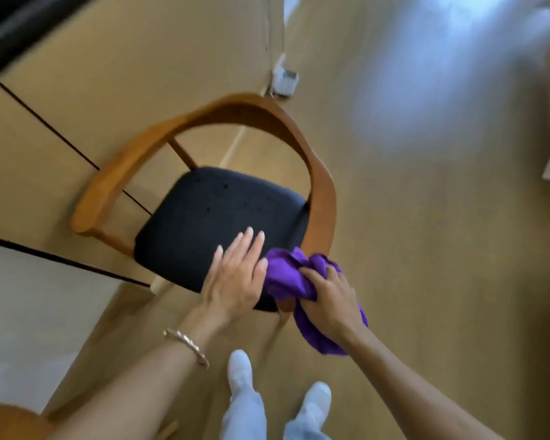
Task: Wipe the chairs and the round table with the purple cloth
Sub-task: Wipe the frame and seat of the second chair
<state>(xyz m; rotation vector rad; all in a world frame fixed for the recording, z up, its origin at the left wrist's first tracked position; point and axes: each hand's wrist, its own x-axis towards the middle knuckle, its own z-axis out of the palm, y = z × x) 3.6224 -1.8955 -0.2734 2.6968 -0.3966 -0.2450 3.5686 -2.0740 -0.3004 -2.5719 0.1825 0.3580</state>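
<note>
One chair (324,192) with a curved wooden back-and-arm rail and a black padded seat (204,211) stands on the tan floor (426,249), seen from above. The two hands work at the near edge of the seat. The left hand (235,274) lies palm down over the near part of the seat, fingers straight and close together and holding nothing; whether it presses the padding or hovers just above it cannot be told. The right hand (327,300) has its fingers curled tightly around the bunched purple cloth (283,277). The cloth sits at the near corner of the seat on the person's right, against the end of the wooden rail. One fold bulges toward the left hand, just beside its little finger, and a loose tail hangs below the right wrist. A metal bracelet (186,342) circles the left wrist. Two white shoes (240,366) and pale trouser legs show on the floor below the arms. A rounded wooden edge (4,420) enters at the lower left corner; what it belongs to cannot be told. The picture is blurred.
</note>
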